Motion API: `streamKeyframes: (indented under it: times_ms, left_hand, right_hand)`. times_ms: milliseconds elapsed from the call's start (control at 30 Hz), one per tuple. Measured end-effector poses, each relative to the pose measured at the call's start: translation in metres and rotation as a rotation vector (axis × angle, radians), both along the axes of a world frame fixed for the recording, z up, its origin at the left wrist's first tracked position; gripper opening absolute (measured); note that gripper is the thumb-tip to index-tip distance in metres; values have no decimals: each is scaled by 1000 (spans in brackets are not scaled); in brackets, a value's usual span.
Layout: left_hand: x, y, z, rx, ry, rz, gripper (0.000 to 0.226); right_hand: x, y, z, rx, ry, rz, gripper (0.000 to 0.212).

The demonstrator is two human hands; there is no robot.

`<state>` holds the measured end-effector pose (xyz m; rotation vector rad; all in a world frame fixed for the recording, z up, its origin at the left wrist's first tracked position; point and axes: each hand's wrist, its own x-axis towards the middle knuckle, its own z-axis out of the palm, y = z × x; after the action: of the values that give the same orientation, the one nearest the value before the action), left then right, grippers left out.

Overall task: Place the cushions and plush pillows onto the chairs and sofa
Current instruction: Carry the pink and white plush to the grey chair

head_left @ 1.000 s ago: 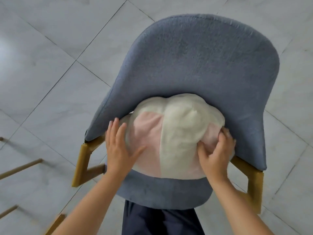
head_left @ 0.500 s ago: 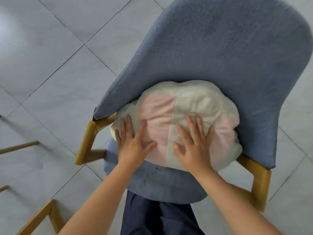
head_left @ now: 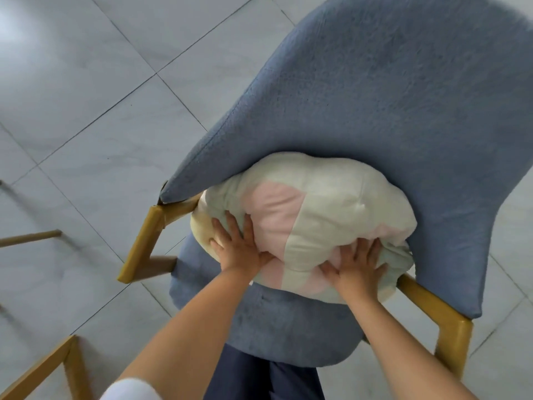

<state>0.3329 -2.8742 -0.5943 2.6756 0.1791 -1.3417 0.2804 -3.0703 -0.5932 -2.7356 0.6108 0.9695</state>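
Pressing cushion (head_left: 305,215), chair (head_left: 375,105), wooden frame (head_left: 37,368) left

The cushion (head_left: 311,215) fills nearly the whole seat of the blue chair (head_left: 389,105), its far edge pressed against the curved backrest, so no gap shows behind it. On the near side a strip of blue seat (head_left: 277,321) lies bare. The left hand (head_left: 239,249) and the right hand (head_left: 357,269) lie flat on the cushion's near edge. The left wooden armrest (head_left: 141,243) and the right wooden armrest (head_left: 432,307) close both flanks. Left of the chair the tiled floor (head_left: 86,111) is open, save another wooden frame (head_left: 43,368) at the lower left.
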Motion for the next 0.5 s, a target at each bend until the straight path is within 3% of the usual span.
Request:
streamKeyframes:
  times_ms: [67, 200, 267, 367, 500]
  left_hand:
    - [2, -2, 8, 3, 13, -10, 100]
    - [-17, 27, 37, -186, -99, 46, 98]
    - [-35, 44, 61, -300, -224, 118, 90]
    - [-68, 62, 98, -411, -354, 305, 71]
    - [-129, 83, 130, -405, -402, 560, 55]
  right_hand:
    - [0, -2, 14, 27, 35, -16, 89]
    - [-27, 6, 44, 22, -56, 99, 80]
    - [-39, 13, 66, 8, -46, 102, 66]
    - [-60, 28, 98, 37, -216, 83, 59]
    - [-73, 70, 133, 341, -398, 468, 57]
